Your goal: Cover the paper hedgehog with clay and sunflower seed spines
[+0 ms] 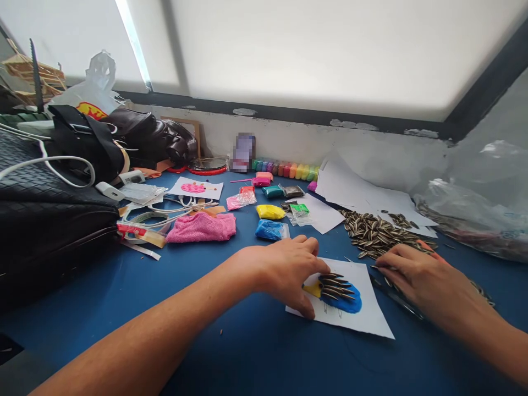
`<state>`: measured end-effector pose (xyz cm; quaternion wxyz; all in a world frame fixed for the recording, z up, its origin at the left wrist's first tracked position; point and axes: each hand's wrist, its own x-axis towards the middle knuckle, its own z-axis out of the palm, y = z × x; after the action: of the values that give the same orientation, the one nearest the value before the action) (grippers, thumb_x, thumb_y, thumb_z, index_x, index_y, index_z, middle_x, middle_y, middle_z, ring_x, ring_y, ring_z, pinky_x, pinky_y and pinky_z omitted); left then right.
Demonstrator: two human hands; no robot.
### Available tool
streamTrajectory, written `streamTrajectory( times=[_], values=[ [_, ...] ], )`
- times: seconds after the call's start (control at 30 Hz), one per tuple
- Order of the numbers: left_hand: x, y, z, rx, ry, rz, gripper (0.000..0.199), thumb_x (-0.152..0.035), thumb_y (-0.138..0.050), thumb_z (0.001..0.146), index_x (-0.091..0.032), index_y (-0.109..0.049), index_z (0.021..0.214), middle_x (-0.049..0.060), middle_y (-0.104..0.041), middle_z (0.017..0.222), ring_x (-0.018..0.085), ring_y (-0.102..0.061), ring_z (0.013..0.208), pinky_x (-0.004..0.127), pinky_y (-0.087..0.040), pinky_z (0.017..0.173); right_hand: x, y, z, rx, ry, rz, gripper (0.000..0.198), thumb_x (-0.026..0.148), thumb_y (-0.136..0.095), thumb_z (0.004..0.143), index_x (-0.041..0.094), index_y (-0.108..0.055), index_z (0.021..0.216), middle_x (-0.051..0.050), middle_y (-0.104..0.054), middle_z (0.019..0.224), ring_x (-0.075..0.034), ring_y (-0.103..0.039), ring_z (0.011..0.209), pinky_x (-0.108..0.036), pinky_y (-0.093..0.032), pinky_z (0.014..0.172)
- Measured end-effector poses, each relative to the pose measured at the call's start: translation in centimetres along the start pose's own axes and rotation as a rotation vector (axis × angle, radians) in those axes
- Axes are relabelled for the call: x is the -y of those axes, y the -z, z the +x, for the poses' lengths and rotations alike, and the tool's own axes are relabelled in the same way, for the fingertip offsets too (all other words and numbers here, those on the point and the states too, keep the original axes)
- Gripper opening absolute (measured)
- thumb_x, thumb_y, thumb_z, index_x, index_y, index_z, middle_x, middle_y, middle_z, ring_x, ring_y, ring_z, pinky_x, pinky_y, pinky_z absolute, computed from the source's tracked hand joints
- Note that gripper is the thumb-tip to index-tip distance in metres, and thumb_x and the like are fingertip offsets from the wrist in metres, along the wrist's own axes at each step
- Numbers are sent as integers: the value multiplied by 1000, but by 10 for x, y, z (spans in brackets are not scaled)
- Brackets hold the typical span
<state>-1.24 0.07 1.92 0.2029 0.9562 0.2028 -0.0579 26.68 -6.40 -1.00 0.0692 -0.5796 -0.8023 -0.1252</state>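
Note:
My left hand (pixel 289 269) rests with its fingers apart on the left side of a white paper sheet (pixel 371 313), holding it flat. On the sheet is a hedgehog-like shape of blue clay (pixel 352 302) with a yellow pointed face (pixel 314 289). Rows of striped sunflower seeds (pixel 336 282) are stuck in the blue clay near the face. To the right of the sheet, my right hand (pixel 416 275) is closed in a pinch, and a thin seed tip shows at its fingertips. Just beyond it lies a pile of sunflower seeds (pixel 371 234).
Bagged clay in yellow (pixel 270 212) and blue (pixel 268 230) lies beyond my left hand. A pink cloth (pixel 202 227), a black bag (pixel 53 220) and cables are at left. White sheets (pixel 355 190), a clear plastic bag (pixel 474 214) and a phone (pixel 242 153) stand toward the wall.

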Motion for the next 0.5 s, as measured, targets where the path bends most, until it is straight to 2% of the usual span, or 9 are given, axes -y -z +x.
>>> streamTrajectory(
  times=[0.13,0.3,0.4,0.5],
  values=[
    [-1,2,-1,8,10,10,64,-48,-72,74,-25,-56,131,8,-47,119,26,-46,111,35,-45,88,2,-1,0,-33,10,-10,36,31,-36,96,20,-67,80,-7,-70,80,-20,-68,68,-31,-49,57],
    [-2,2,0,14,14,3,65,-49,-71,75,-25,-56,133,8,-46,121,26,-46,112,36,-45,90,13,11,1,-112,-123,-1,31,32,-35,92,23,-65,93,-7,-74,85,-23,-69,68,-36,-49,59],
    [-1,1,0,10,6,-2,65,-47,-70,75,-25,-55,134,8,-46,120,26,-46,112,37,-45,90,18,18,-2,-57,-154,118,26,36,-42,89,25,-65,91,-4,-73,83,-19,-67,61,-34,-50,57],
    [0,1,-1,5,6,2,64,-47,-70,75,-26,-55,134,8,-46,119,26,-46,110,37,-45,90,20,21,-6,39,-144,256,26,40,-49,89,26,-66,101,-2,-72,80,-18,-66,61,-29,-51,52]
  ],
)
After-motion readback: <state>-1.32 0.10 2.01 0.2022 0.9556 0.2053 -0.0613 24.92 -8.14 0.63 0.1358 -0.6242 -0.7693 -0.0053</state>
